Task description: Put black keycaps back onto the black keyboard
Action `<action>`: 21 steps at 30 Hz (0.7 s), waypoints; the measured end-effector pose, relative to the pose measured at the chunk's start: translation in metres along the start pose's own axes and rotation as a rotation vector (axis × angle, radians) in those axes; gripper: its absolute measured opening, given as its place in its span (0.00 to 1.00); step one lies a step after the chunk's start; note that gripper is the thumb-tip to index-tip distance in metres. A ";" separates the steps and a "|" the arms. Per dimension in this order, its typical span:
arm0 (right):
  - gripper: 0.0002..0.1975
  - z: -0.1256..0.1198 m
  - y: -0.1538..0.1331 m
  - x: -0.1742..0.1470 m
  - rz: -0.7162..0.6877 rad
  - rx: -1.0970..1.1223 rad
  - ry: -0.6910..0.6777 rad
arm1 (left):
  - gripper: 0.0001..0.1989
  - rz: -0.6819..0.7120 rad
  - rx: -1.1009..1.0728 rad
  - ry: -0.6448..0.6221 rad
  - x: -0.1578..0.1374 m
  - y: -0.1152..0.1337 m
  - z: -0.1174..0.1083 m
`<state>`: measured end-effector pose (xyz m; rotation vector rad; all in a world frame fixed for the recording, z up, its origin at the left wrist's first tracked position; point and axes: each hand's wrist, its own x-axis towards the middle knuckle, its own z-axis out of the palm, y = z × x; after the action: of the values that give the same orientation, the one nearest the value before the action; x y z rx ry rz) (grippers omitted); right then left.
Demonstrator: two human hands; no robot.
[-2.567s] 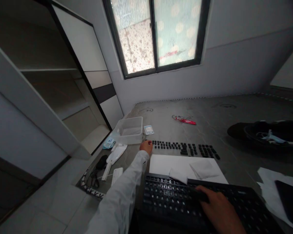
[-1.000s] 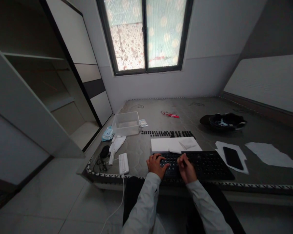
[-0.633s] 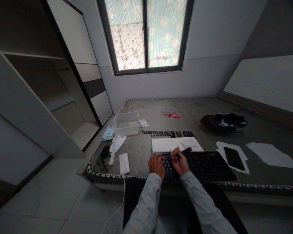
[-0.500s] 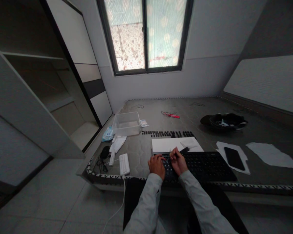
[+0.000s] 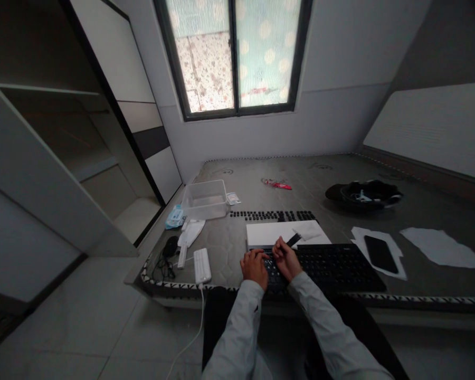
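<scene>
A black keyboard (image 5: 340, 266) lies along the bed's front edge, its left part stripped of some keycaps. My left hand (image 5: 255, 268) rests on its left end, fingers stretched out and bent downward. Close beside it, my right hand (image 5: 287, 261) pinches a slim black tool that looks like a small brush (image 5: 294, 240), its wider end pointing up and away to the right. The fingers hide the tool's lower end. Behind the keyboard is a white sheet or box (image 5: 267, 232), with a pale crumpled piece (image 5: 309, 232) on it. Loose keycaps (image 5: 257, 215) stand in rows farther back.
On the left are a clear plastic bin (image 5: 206, 206), a white power strip (image 5: 201, 265) with its cord, and a black mouse (image 5: 170, 246). A phone (image 5: 381, 254) on paper and a black cap (image 5: 364, 195) lie right. A red-handled item (image 5: 279, 185) lies farther back.
My right hand has shifted slightly left and turned, and the tool's wide end now points more upward. My left hand stays at almost the same spot on the keyboard.
</scene>
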<state>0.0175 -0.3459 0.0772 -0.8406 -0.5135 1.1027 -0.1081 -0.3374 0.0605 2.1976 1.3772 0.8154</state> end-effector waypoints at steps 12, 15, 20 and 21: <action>0.22 0.000 0.001 0.012 0.004 -0.054 -0.011 | 0.14 0.007 0.010 -0.016 0.002 -0.001 0.001; 0.22 0.001 0.003 0.010 -0.024 -0.054 -0.010 | 0.14 0.004 0.025 -0.021 0.002 0.000 0.001; 0.22 0.004 0.014 0.013 -0.023 -0.091 -0.018 | 0.13 0.012 0.038 -0.026 0.003 -0.001 0.003; 0.22 0.004 0.016 0.014 -0.018 -0.100 -0.017 | 0.13 0.014 0.037 -0.025 0.003 -0.002 0.003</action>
<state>0.0108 -0.3279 0.0663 -0.9125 -0.5932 1.0753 -0.1063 -0.3340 0.0580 2.2403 1.3767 0.7703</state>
